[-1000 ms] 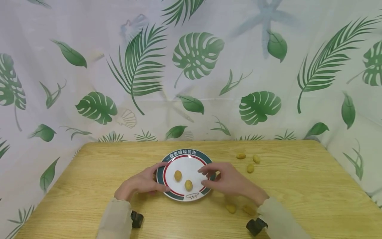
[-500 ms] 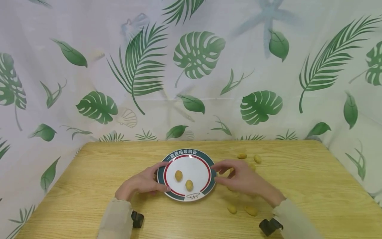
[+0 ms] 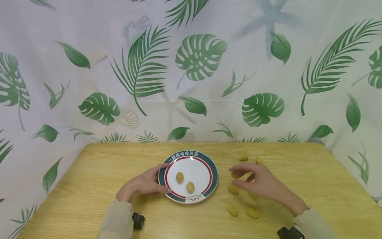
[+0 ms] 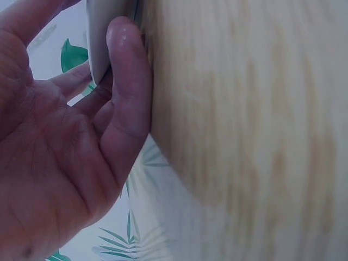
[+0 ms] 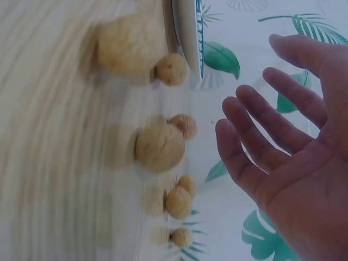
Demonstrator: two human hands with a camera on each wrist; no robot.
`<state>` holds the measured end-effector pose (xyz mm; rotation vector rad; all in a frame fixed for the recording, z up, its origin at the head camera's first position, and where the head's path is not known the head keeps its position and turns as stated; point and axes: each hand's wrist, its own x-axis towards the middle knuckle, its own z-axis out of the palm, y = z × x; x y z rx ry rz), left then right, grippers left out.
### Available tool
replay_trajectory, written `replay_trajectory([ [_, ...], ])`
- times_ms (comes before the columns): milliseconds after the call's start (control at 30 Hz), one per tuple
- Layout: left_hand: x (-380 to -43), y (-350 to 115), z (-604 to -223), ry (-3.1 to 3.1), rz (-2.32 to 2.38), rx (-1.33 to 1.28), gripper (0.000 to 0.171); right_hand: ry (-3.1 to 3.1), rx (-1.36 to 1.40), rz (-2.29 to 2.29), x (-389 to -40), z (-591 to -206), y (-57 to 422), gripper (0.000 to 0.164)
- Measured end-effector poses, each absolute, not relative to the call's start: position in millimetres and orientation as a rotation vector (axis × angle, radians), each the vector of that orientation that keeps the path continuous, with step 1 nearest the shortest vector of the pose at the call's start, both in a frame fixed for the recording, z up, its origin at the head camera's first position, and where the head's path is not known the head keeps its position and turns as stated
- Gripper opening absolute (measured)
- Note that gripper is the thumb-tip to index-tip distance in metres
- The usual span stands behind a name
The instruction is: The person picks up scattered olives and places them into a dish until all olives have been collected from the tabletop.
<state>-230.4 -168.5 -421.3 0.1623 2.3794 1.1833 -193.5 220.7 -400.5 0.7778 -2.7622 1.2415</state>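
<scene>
A white plate (image 3: 197, 172) with a dark green rim and a red ring lies on the table in the head view. Two small yellow-brown potatoes, a left one (image 3: 179, 177) and a right one (image 3: 190, 187), rest on it. My left hand (image 3: 145, 182) grips the plate's left edge, thumb over the rim and fingers beneath; the left wrist view shows fingers (image 4: 129, 70) under it. Right of the plate, my right hand (image 3: 264, 182) hovers above loose potatoes with fingers spread and holding nothing. One potato (image 3: 233, 189) lies just below its thumb; others are partly hidden behind the hand.
More potatoes lie on the wooden table (image 3: 119, 159): two behind the right hand, one (image 3: 243, 158) farther left, and two in front, including one (image 3: 252, 212) near the sleeve. A leaf-patterned cloth (image 3: 209, 113) hangs along the table's back edge.
My right hand has moved right, from over the plate's right side to above the loose potatoes. My left hand keeps its grip on the plate, and the two potatoes on it stay put.
</scene>
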Motion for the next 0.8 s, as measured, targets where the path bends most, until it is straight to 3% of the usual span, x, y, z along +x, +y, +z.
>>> replay_trajectory([
  [800, -230, -168, -421, 2.379, 1.191, 0.153, 0.094, -2.79, 0.806, 1.254, -173, -415, 274, 0.033],
])
